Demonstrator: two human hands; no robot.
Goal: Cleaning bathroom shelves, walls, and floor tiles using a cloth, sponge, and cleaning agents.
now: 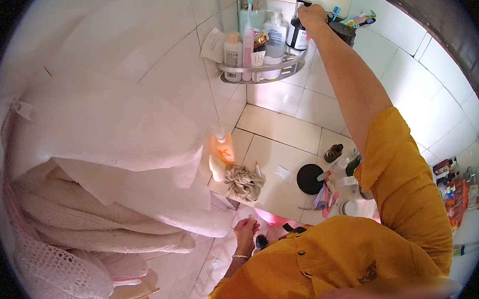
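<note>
My right hand (312, 15) reaches up to the corner shelf and is at the top of a white bottle with a black pump (297, 35); its fingers are curled, but whether they grip it is unclear. That bottle stands at the right end of the metal corner shelf (259, 69), beside a white pump bottle (275, 34), a pink electric toothbrush (248, 42) and a white bottle with a peach cap (233, 53). My left hand (246, 231) hangs low near the tiled ledge, fingers bent, with a small pale thing, too small to name, at the fingertips.
On the tiled ledge (280, 136) stand an orange pump bottle (224, 148), a grey-brown scrunchie (243, 182), a round black object (310, 179) and several small jars. Pale towels (103, 207) hang at the left. Toothbrushes in a dark holder (342, 32) are right of the shelf.
</note>
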